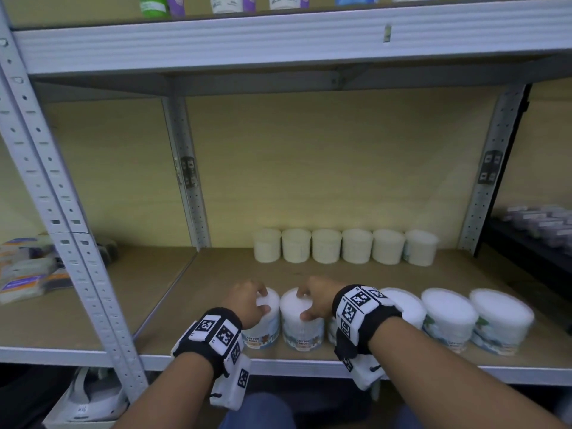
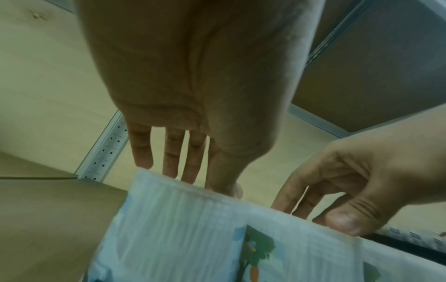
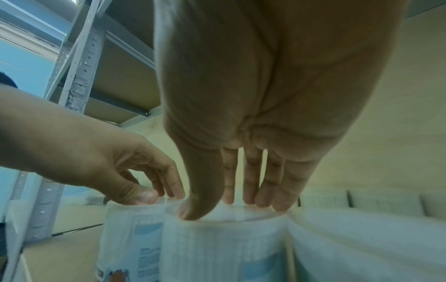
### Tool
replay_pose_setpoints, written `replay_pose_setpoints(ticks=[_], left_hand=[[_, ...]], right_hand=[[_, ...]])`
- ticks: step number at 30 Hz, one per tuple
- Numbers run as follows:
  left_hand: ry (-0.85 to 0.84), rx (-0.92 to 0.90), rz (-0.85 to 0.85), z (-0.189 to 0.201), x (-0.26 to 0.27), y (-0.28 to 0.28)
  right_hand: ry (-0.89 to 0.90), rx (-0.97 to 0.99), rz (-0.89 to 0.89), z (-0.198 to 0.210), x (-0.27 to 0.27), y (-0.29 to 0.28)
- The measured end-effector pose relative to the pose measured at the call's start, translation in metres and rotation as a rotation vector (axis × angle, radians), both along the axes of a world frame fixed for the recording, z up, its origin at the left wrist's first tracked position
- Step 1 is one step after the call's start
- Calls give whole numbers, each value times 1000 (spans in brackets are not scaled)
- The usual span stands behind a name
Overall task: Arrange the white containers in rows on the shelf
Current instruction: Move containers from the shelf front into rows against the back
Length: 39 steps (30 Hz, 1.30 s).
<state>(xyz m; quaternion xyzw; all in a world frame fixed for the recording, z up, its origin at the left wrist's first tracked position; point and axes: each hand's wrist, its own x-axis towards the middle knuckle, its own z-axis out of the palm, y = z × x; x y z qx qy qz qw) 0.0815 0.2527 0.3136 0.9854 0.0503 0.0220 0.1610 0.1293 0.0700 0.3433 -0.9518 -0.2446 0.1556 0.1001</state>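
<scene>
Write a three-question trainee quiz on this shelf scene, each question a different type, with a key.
1. True or false: the back row against the shelf wall holds six white containers.
2. Which container does the left hand grip? A: leftmost front container; B: rightmost front container.
3. Fill in: the right hand grips the second front container by its ____.

Key: 1 true; 2 A; 3 top.
</scene>
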Motion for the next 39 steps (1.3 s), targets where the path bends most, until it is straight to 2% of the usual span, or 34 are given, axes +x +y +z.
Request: replay_pose_setpoints(ticks=[9,17,23,39], left_hand=[[45,-1,-15,8,0,-2],[52,-68,-59,36,16,-17],[27,-115,-133,58,44,-55],[-76,-165,-347,89,167,-211]], right_hand=[[6,28,18,4,-2,-3],[-51,274,-72,25,8,-37],[-127,264,-163,47,38,-96],[-240,25,-488,86,107,-283]])
